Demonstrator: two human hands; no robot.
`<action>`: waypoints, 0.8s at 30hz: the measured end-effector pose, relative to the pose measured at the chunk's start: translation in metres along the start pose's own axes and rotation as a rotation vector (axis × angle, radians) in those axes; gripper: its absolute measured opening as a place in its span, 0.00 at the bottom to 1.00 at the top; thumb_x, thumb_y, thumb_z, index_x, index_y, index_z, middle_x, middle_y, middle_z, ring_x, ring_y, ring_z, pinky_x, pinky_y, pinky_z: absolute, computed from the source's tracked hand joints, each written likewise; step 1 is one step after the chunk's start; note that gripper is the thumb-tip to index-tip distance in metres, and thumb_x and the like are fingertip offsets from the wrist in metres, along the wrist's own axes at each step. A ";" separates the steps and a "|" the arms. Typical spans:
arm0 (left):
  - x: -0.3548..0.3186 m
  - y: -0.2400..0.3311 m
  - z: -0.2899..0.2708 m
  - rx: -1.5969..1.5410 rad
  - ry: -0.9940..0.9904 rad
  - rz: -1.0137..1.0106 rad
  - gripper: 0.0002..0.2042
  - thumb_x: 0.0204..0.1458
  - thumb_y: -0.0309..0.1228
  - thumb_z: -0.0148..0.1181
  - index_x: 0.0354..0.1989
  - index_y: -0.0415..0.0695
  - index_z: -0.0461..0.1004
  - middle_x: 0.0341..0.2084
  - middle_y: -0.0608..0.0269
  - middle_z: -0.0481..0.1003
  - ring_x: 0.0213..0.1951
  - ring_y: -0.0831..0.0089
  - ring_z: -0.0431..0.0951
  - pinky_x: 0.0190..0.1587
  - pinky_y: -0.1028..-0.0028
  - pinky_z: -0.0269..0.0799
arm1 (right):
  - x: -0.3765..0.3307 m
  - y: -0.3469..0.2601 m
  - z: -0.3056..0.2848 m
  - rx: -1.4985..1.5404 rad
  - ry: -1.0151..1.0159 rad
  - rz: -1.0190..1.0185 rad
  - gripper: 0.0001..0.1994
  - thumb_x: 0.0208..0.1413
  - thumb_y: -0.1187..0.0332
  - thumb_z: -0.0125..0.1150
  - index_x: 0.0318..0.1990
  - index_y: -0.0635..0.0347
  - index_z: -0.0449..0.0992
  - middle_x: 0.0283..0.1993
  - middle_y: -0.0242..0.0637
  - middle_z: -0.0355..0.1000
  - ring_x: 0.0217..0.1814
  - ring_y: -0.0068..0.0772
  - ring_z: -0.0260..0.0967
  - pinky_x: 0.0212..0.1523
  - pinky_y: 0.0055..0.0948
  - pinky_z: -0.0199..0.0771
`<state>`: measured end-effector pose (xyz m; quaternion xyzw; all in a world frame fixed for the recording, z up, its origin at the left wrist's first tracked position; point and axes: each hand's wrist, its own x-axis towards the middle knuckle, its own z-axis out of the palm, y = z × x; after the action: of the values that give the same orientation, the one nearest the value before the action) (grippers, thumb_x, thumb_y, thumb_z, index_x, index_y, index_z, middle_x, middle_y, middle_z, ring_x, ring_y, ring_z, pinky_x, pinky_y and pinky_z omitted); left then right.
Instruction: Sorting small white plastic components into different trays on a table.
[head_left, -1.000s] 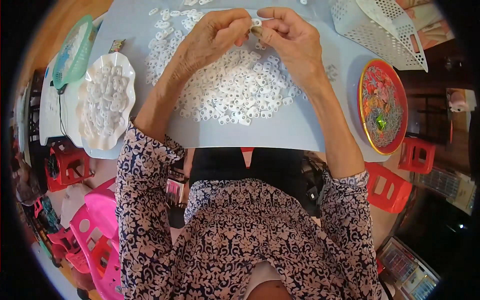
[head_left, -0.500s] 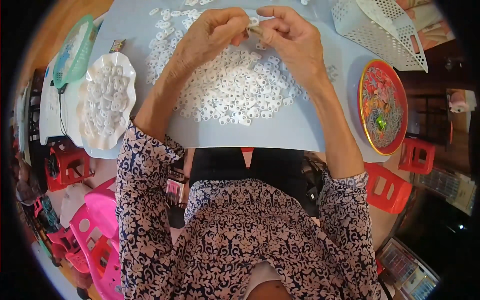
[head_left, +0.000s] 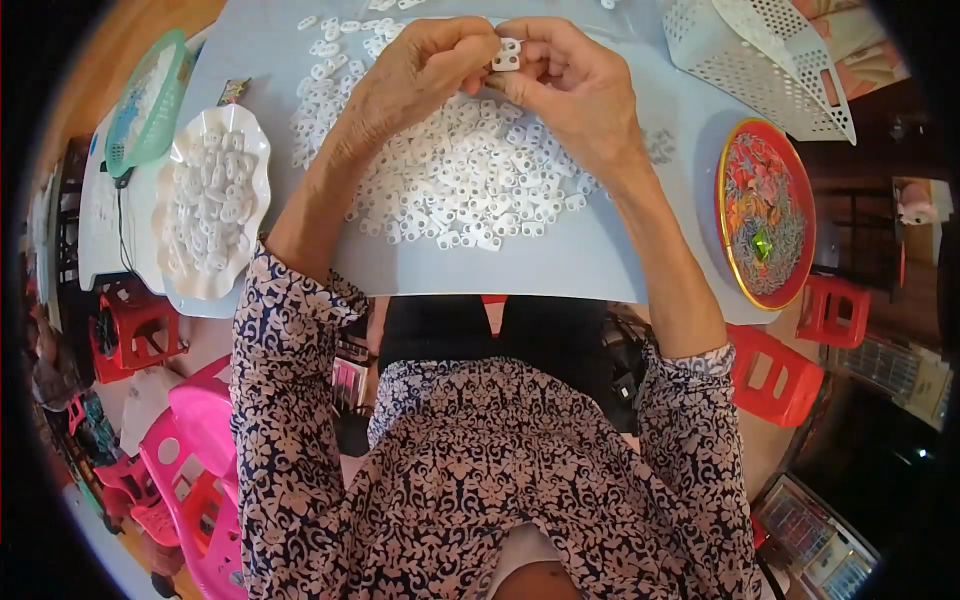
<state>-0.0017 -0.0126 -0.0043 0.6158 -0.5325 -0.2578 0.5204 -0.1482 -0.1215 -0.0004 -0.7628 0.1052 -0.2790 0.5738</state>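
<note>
Head view: the white holed piece (head_left: 507,57) sits between both hands, long axis unclear; right hand (head_left: 580,85), half-curled, pinches it; left hand (head_left: 430,65), tightly curled, adjoins its left, grip hidden.

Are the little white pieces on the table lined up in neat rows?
No, the white pieces lie jumbled on the table.

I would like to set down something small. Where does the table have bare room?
One bare strip of table runs between the heap of white pieces and the near edge. Another patch lies between the right forearm and the red tray. The middle is crowded: pieces spread between the forearms and beyond the left forearm.
</note>
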 end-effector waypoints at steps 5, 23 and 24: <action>-0.001 0.001 0.003 -0.015 0.013 -0.014 0.15 0.57 0.37 0.45 0.23 0.43 0.71 0.14 0.71 0.66 0.21 0.83 0.64 0.25 0.78 0.60 | 0.000 0.000 0.000 -0.111 0.032 -0.052 0.15 0.42 0.78 0.66 0.42 0.60 0.76 0.25 0.25 0.69 0.27 0.14 0.67 0.31 0.15 0.73; 0.000 0.004 0.004 -0.028 -0.002 0.050 0.14 0.59 0.35 0.45 0.24 0.42 0.71 0.16 0.71 0.66 0.22 0.84 0.65 0.26 0.79 0.62 | 0.002 -0.001 -0.003 -0.058 0.047 -0.046 0.12 0.46 0.75 0.66 0.41 0.61 0.76 0.29 0.28 0.72 0.29 0.14 0.68 0.33 0.15 0.73; 0.000 0.005 0.005 -0.044 0.018 0.057 0.14 0.59 0.35 0.45 0.24 0.41 0.71 0.16 0.70 0.66 0.22 0.84 0.65 0.26 0.79 0.62 | 0.002 -0.002 -0.003 -0.058 0.047 -0.047 0.12 0.46 0.75 0.66 0.41 0.61 0.76 0.29 0.28 0.72 0.29 0.14 0.68 0.33 0.15 0.73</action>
<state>-0.0078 -0.0135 -0.0018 0.5912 -0.5390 -0.2490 0.5458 -0.1485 -0.1240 0.0028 -0.7746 0.1088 -0.3069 0.5422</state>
